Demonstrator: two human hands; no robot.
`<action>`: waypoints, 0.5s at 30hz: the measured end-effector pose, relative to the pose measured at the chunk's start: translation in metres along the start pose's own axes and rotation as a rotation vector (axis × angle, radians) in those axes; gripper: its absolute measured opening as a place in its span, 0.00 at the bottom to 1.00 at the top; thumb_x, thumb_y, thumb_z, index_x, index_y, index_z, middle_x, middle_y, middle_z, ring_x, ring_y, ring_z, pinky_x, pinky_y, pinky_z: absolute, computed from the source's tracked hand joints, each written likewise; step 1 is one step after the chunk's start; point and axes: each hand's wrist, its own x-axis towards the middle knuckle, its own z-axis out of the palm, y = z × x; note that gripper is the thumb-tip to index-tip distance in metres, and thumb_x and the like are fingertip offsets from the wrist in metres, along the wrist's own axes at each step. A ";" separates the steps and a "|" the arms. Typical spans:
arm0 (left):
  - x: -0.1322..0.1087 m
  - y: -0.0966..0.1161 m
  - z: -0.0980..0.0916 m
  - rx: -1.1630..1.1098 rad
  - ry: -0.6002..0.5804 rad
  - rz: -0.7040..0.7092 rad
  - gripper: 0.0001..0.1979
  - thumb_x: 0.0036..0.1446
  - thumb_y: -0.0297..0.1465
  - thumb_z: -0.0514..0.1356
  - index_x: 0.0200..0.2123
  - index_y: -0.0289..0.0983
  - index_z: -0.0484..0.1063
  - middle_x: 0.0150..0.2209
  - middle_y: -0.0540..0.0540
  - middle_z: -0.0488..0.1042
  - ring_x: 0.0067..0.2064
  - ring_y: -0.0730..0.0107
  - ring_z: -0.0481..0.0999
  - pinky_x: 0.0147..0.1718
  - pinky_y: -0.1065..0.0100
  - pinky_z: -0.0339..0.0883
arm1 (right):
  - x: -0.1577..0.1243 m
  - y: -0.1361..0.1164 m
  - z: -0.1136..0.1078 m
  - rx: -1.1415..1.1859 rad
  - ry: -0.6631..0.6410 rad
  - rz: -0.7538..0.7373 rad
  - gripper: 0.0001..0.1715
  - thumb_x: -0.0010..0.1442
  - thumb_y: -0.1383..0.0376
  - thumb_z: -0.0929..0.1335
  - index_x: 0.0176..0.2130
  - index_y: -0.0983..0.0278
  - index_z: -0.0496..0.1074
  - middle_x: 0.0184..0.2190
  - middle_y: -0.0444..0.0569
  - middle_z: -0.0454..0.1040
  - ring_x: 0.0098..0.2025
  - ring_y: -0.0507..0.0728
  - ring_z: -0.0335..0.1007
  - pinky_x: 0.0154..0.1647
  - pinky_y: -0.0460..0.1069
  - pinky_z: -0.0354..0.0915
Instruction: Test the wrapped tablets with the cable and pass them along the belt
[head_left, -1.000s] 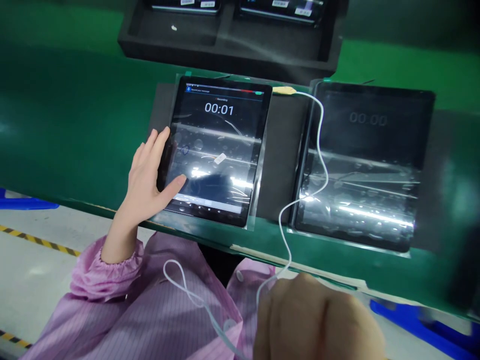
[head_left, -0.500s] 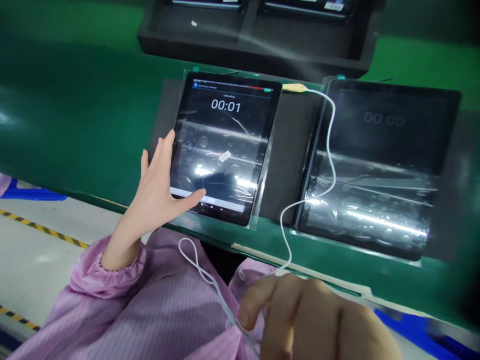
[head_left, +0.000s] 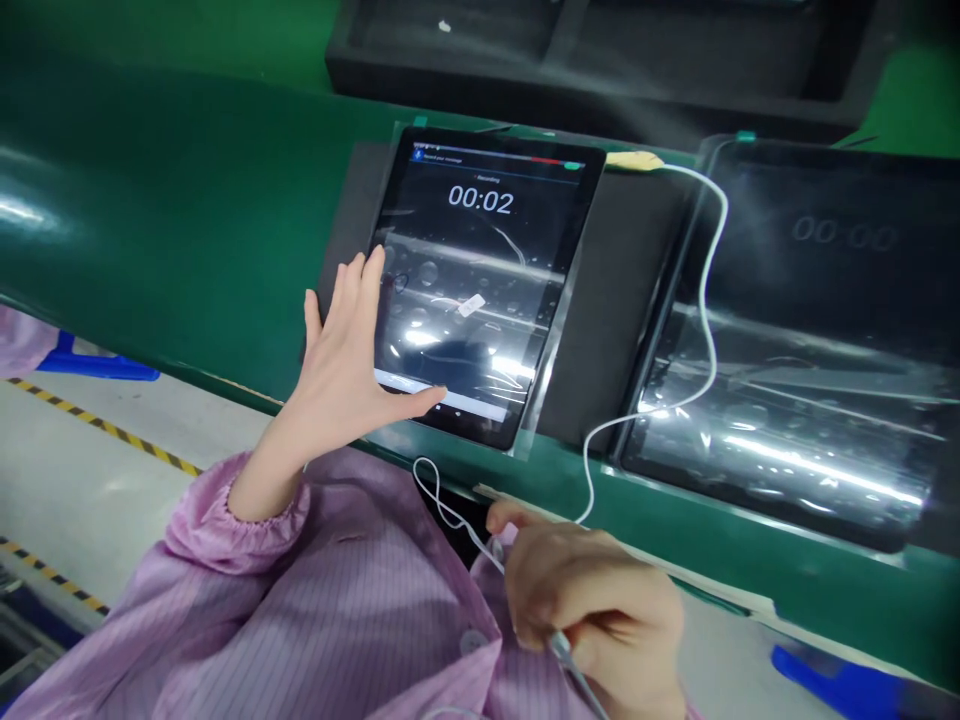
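Observation:
A tablet [head_left: 469, 345] in clear film lies on the green bench, its lit screen showing a recording timer at 00:02. My left hand [head_left: 345, 360] is open with fingers spread, the fingertips along the tablet's left edge and the thumb over the lower screen. In front of my body, my right hand [head_left: 600, 600] is closed around a white cable [head_left: 709, 330]; a grey-white cable end pokes out below the fingers. That cable runs up to a yellow-wrapped plug [head_left: 634, 161] at the tablet's upper right corner.
To the right lies a second tablet [head_left: 795, 350] in film, its dim screen reading 00:00. Behind both stands a black divided tray [head_left: 480, 85]. Dark mats sit under the tablets on the green bench [head_left: 172, 220]. Blue parts [head_left: 832, 680] and striped floor tape [head_left: 105, 425] show below.
The timer went from 00:01 to 00:02. My right hand turned and drew in, still gripping the cable. My left hand stays at the tablet. The whole view shifted somewhat.

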 end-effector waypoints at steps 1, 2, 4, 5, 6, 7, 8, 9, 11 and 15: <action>0.000 0.000 0.000 -0.005 -0.001 -0.001 0.65 0.51 0.65 0.63 0.76 0.49 0.27 0.78 0.37 0.36 0.77 0.32 0.32 0.69 0.26 0.24 | -0.001 0.001 -0.002 0.023 0.023 -0.023 0.14 0.70 0.51 0.69 0.37 0.56 0.78 0.19 0.37 0.75 0.18 0.49 0.68 0.43 0.53 0.73; 0.000 -0.001 -0.001 -0.014 -0.003 0.002 0.64 0.51 0.65 0.63 0.76 0.50 0.27 0.78 0.38 0.36 0.77 0.32 0.33 0.69 0.26 0.24 | -0.002 0.002 -0.004 0.035 0.039 -0.034 0.11 0.70 0.53 0.70 0.39 0.56 0.79 0.21 0.38 0.77 0.19 0.50 0.69 0.43 0.53 0.73; -0.001 -0.004 -0.003 -0.047 -0.011 0.010 0.60 0.55 0.64 0.61 0.76 0.52 0.27 0.78 0.40 0.35 0.77 0.34 0.34 0.69 0.27 0.23 | -0.006 0.005 -0.005 0.027 0.057 -0.026 0.10 0.70 0.54 0.70 0.41 0.56 0.79 0.23 0.40 0.79 0.21 0.51 0.71 0.43 0.54 0.72; -0.001 -0.006 -0.004 -0.067 -0.016 0.015 0.57 0.57 0.64 0.59 0.76 0.53 0.27 0.78 0.41 0.36 0.77 0.36 0.34 0.70 0.28 0.23 | -0.008 0.007 -0.006 0.023 0.067 -0.013 0.11 0.70 0.54 0.70 0.40 0.56 0.80 0.24 0.41 0.79 0.21 0.51 0.71 0.43 0.54 0.72; -0.002 -0.008 -0.005 -0.087 -0.019 0.018 0.55 0.59 0.63 0.58 0.75 0.54 0.27 0.78 0.43 0.36 0.77 0.38 0.35 0.70 0.29 0.23 | -0.011 0.009 -0.006 0.022 0.083 0.002 0.13 0.71 0.53 0.69 0.39 0.57 0.79 0.23 0.41 0.78 0.21 0.52 0.70 0.43 0.54 0.71; -0.003 -0.009 -0.006 -0.105 -0.021 0.021 0.54 0.60 0.62 0.57 0.75 0.55 0.27 0.79 0.44 0.36 0.78 0.39 0.35 0.71 0.31 0.23 | -0.013 0.012 -0.006 0.024 0.110 0.015 0.17 0.71 0.51 0.68 0.35 0.57 0.79 0.22 0.41 0.77 0.20 0.52 0.68 0.42 0.55 0.71; -0.003 -0.011 -0.007 -0.117 -0.022 0.022 0.53 0.60 0.62 0.57 0.75 0.55 0.28 0.79 0.45 0.36 0.78 0.40 0.35 0.71 0.33 0.23 | -0.016 0.013 -0.006 0.026 0.137 0.032 0.21 0.72 0.50 0.67 0.32 0.58 0.77 0.20 0.41 0.75 0.18 0.52 0.65 0.41 0.55 0.70; -0.003 -0.011 -0.007 -0.122 -0.023 0.023 0.54 0.60 0.62 0.58 0.75 0.55 0.28 0.79 0.45 0.36 0.78 0.40 0.35 0.72 0.33 0.22 | -0.017 0.015 -0.007 0.025 0.153 0.053 0.25 0.72 0.49 0.65 0.29 0.59 0.75 0.18 0.41 0.73 0.18 0.52 0.63 0.40 0.56 0.68; -0.003 -0.011 -0.008 -0.111 -0.030 0.027 0.56 0.58 0.62 0.60 0.75 0.54 0.27 0.79 0.44 0.35 0.77 0.38 0.34 0.71 0.32 0.22 | -0.019 0.016 -0.009 0.012 0.144 0.073 0.28 0.74 0.50 0.63 0.26 0.60 0.71 0.16 0.41 0.70 0.17 0.52 0.60 0.38 0.56 0.66; -0.003 -0.009 -0.007 -0.079 -0.038 0.030 0.59 0.56 0.63 0.61 0.76 0.53 0.27 0.79 0.43 0.35 0.77 0.36 0.32 0.70 0.29 0.23 | -0.015 0.011 -0.020 -0.087 0.000 0.049 0.27 0.75 0.52 0.62 0.27 0.61 0.71 0.18 0.41 0.71 0.20 0.52 0.64 0.39 0.55 0.66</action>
